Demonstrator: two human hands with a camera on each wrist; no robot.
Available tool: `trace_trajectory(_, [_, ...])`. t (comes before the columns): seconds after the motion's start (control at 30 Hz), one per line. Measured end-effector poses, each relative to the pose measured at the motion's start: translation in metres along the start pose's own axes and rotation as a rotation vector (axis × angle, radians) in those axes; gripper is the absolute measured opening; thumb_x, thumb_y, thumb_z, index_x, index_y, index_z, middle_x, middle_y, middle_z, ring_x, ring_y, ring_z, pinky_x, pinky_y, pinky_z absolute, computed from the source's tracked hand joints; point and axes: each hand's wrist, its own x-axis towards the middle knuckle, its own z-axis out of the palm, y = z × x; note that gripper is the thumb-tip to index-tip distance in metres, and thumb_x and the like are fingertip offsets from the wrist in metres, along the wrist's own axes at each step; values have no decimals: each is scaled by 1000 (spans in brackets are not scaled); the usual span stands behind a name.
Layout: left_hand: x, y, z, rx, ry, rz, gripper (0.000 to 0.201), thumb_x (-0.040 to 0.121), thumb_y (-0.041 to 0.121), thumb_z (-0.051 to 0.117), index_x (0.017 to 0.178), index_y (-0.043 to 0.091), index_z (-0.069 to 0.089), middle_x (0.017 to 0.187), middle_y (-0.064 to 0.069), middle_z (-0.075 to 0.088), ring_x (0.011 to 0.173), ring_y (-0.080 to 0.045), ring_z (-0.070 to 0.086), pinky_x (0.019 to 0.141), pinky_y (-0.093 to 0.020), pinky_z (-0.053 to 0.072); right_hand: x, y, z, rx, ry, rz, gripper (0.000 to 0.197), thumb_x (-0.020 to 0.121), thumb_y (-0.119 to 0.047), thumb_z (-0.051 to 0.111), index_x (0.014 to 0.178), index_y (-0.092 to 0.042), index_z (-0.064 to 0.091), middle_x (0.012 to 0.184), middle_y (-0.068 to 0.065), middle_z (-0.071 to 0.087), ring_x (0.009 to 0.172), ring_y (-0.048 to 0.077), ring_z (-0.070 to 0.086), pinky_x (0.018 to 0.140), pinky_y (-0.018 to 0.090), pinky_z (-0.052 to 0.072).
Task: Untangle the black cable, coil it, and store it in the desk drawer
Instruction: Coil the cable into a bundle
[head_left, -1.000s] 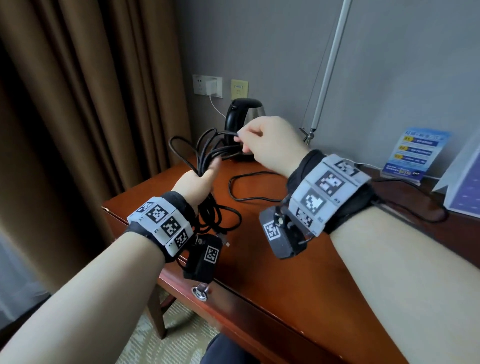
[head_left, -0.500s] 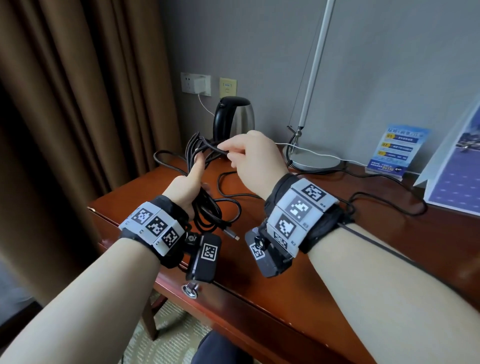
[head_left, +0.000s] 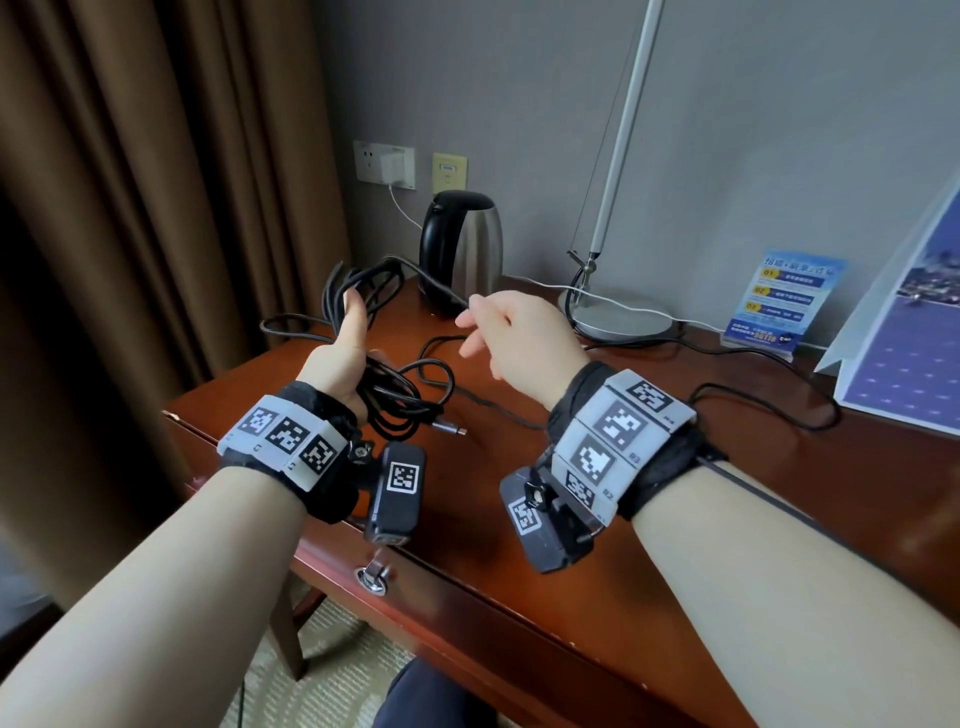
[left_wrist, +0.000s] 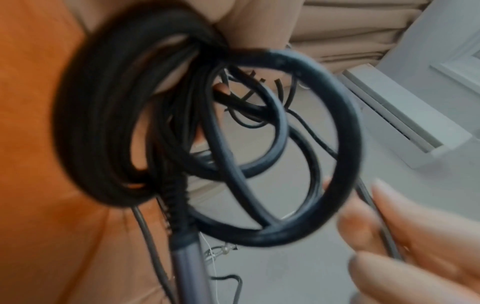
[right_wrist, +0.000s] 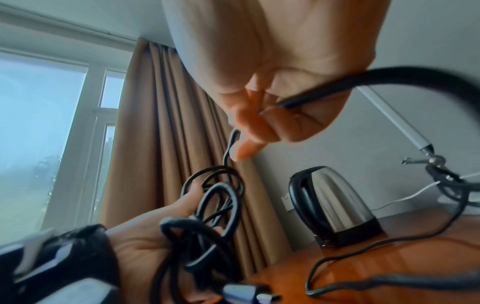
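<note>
Two hands work above a wooden desk (head_left: 545, 545). Our left hand (head_left: 340, 358) grips a bundle of black cable (head_left: 387, 395) loops, thumb raised; its fingers are hidden behind the coils. Our right hand (head_left: 519, 343) pinches a single strand between thumb and fingers, seen best from the right wrist view (right_wrist: 262, 123). The rest of the cable trails across the desk past a kettle (head_left: 460, 249). The left wrist view is blurred. Only the drawer's handle (head_left: 373, 574) shows.

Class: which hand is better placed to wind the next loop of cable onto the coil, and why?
The right hand. It already pinches the free run of cable beside the coil, while the left hand is full, holding the gathered loops upright above the desk.
</note>
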Motion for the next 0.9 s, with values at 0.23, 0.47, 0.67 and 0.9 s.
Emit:
trace_trajectory(0.23, [-6, -4, 3, 118, -45, 55, 62, 75, 71, 50, 67, 10, 47, 43, -1, 47, 41, -16, 48, 56, -29, 47, 8, -5, 7, -180, 170, -99, 34, 98, -23, 35, 114, -27, 65, 97, -5, 61, 86, 15, 54, 70, 24, 36])
trace_trajectory(0.47, [-12, -13, 15, 139, -135, 62, 79, 72, 83, 34, 72, 7, 56, 52, -1, 47, 48, -15, 47, 58, -31, 47, 8, -15, 18, -264, 221, -229, 23, 94, -26, 51, 98, -18, 71, 101, 0, 61, 92, 17, 58, 76, 26, 43])
trace_trajectory(0.67, [1, -17, 13, 67, -237, -16, 96, 53, 94, 37, 81, 6, 64, 64, -6, 53, 59, -19, 55, 63, -36, 53, 6, -4, 27, -269, 203, -231, 18, 91, -23, 56, 88, -9, 68, 92, 1, 50, 81, 19, 55, 69, 26, 42])
trace_trajectory(0.9, [7, -14, 8, -104, -338, -37, 59, 65, 72, 62, 79, 15, 62, 60, 3, 49, 52, -9, 51, 58, -24, 47, 5, -4, 32, -357, 2, -311, 29, 96, -10, 46, 117, -14, 65, 104, 7, 51, 95, 22, 54, 77, 23, 40])
